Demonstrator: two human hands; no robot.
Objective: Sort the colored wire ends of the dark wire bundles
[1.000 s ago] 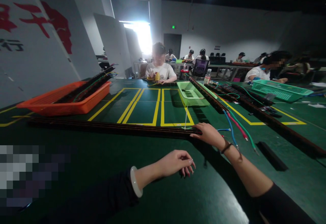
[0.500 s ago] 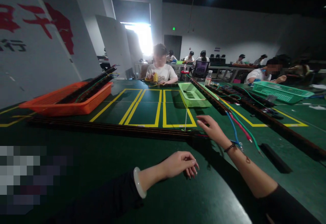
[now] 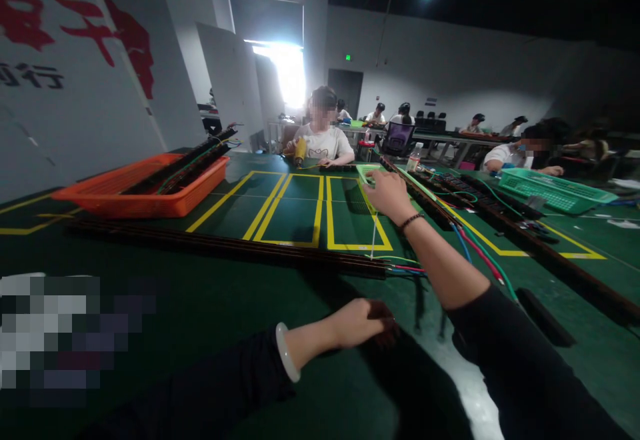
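Note:
My right hand (image 3: 390, 193) reaches forward over the light green basket (image 3: 361, 171), fingers spread and pointing down, hiding much of it. No object shows in its fingers. Lower down, my left hand (image 3: 363, 322) hovers near the table's front with its fingers curled in shadow; whatever they hold, if anything, is hidden. Between the hands and the yellow-taped boxes lies a long dark strip-shaped bar (image 3: 230, 248), its right end trailing red, blue and green wires (image 3: 407, 269). A thin white stick-like piece (image 3: 373, 237) rises by that end.
An orange basket (image 3: 125, 208) holding dark bars stands at left. To the right are another long bar (image 3: 425, 197) with coloured cables, a short black block (image 3: 545, 317) and a teal basket (image 3: 555, 190). Opposite, a person (image 3: 325, 140) has a yellow tool (image 3: 300, 151).
My right hand has moved forward and slightly left, from above the wired bar end to over the light green basket. My left hand has stayed about where it was, and the view has shifted slightly.

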